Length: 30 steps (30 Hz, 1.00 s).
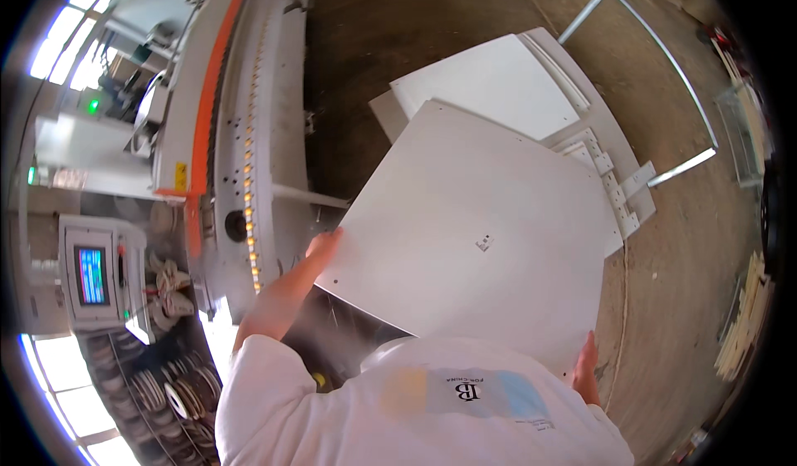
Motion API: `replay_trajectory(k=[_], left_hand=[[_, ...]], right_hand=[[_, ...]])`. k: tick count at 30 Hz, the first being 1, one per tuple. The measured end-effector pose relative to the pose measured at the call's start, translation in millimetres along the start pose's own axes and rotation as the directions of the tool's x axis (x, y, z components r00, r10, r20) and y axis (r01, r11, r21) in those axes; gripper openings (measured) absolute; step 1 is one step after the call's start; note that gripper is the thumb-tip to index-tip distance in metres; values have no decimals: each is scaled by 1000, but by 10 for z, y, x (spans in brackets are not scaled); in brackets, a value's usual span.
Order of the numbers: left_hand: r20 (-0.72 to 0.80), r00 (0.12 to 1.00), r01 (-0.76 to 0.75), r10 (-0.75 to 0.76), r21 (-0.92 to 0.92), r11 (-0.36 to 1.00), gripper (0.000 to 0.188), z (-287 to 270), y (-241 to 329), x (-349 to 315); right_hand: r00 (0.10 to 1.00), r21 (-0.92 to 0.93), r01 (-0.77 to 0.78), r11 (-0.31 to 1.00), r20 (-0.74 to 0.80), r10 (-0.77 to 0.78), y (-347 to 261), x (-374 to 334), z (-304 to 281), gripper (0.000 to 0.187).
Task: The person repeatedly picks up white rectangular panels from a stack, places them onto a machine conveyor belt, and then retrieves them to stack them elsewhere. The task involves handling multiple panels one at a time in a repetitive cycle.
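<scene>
A large white board (465, 192) lies spread before my body, a small printed label near its middle and small holes by its edges. My left hand (324, 246) grips the board's left edge near its near-left corner, thumb side on top. At the near-right edge my right hand (586, 365) is closed on the same board, its fingers partly hidden. The board's far part overlaps a pile of other white panels (490, 84). Just beyond its right side sit several narrow white strips with holes (610, 179).
Along the left runs a long machine with an orange stripe (217, 59) and a row of yellow rollers (250, 175). A control box with a lit screen (91, 275) stands farther left, above rolls of banding (187, 395). A metal trolley frame (681, 67) rises at the far right.
</scene>
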<state>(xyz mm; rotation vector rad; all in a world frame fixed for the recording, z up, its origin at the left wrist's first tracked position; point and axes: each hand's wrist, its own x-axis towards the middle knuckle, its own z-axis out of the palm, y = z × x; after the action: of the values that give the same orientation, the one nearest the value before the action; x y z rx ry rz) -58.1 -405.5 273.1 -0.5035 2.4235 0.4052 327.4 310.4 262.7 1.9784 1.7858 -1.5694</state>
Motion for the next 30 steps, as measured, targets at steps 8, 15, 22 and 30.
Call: replay_trajectory(k=[8, 15, 22, 30], left_hand=[[-139, 987, 60, -75, -110, 992, 69, -498, -718, -908], [-234, 933, 180, -273, -353, 918, 66, -642, -2059, -1853], [-317, 882, 106, -349, -588, 802, 61, -146, -3554, -2691], [-266, 851, 159, -452, -690, 706, 67, 672, -4823, -3396]], right_hand=[[990, 60, -2, 998, 143, -7, 167, -321, 366, 68], [848, 194, 266, 944, 418, -324, 285, -1151, 692, 62], [864, 293, 339, 894, 279, -419, 888, -1040, 1132, 53], [599, 176, 662, 729, 460, -655, 1375, -684, 1293, 51]])
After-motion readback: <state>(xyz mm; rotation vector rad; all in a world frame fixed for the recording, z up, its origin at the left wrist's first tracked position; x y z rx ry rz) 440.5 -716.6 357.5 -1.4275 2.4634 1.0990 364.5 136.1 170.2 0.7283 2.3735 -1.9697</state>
